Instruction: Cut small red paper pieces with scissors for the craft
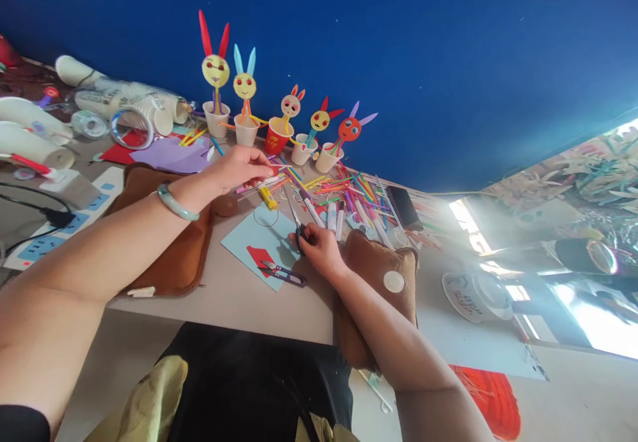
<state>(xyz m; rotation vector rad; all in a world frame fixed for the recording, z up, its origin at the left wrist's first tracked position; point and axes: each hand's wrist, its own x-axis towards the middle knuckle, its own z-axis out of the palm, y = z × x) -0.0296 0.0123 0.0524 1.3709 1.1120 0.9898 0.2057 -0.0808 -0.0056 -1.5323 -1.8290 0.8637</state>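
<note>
My left hand (242,168), with a jade-like bangle on its wrist, is raised over the table and pinches a small red piece, likely paper (275,171). Black-handled scissors (300,234) are in my right hand (323,250), their blades pointing away from me. Below both hands lies a light blue sheet (239,237). On it rest a red paper scrap (258,256) and dark-handled thread snips (289,274). A yellow object, possibly a small cutter (268,197), sits at the sheet's far edge.
Several paper cups with rabbit-faced figures (244,86) line the blue wall. Colourful sticks (343,186) and markers (331,216) crowd the table behind the scissors. Brown cushions (169,249) flank the work area. A phone (403,207) lies right, a power strip (94,203) left.
</note>
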